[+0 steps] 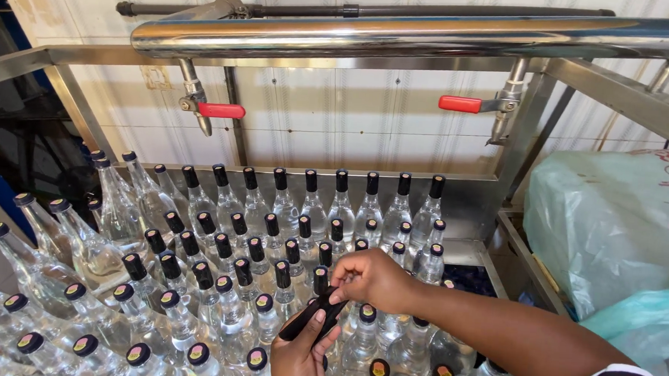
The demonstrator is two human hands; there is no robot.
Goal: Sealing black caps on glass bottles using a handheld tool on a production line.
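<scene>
While both hands pinch one black shrink sleeve [312, 321] — left hand [301, 356] below, right hand [371, 279] above — capped bottles [270, 230] stand around it; sleeving seems underway.

Head view, looking down, close over bottles [213, 281]

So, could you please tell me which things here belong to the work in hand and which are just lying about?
In use: left hand, right hand, black sleeve, capped glass bottles.
Lying about: steel pipe, red-handled valves, plastic bag.
</scene>
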